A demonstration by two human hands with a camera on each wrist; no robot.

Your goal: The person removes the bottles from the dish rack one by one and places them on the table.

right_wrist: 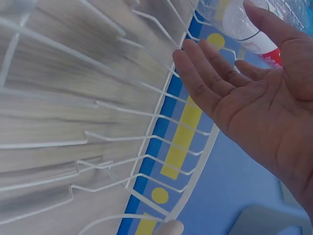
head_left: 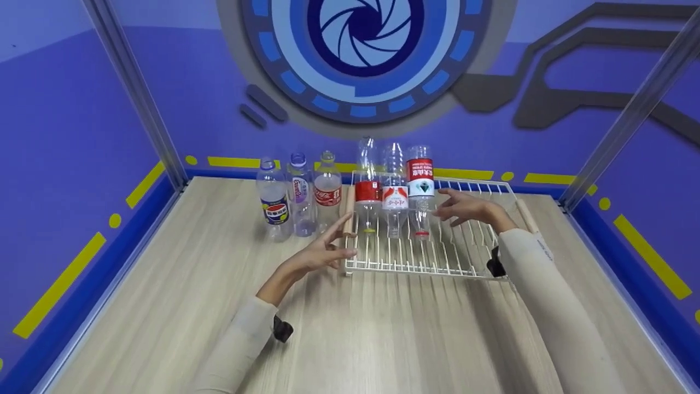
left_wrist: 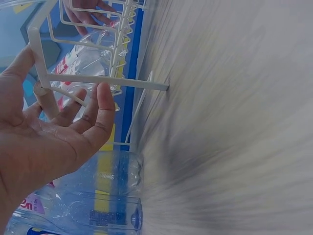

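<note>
A white wire rack (head_left: 404, 267) with wooden side handles stands on the table. Three plastic bottles lie on its left half, caps toward me: one with a red label (head_left: 368, 191), one with a white and red label (head_left: 395, 198) and one with a red and white label (head_left: 420, 178). My left hand (head_left: 317, 254) is at the rack's front left corner, fingers spread beside the wooden handle (left_wrist: 46, 100); whether it touches is unclear. Just right of the third bottle, my right hand (head_left: 467, 209) hovers over the wires with loosely bent fingers, holding nothing.
Left of the rack stand three capless-looking bottles: one with a dark blue label (head_left: 275, 210), a purple-tinted one (head_left: 302, 205) and one with a red label (head_left: 327, 197). Blue-purple printed walls (head_left: 208, 98) enclose the wooden table (head_left: 383, 334) at the back and sides.
</note>
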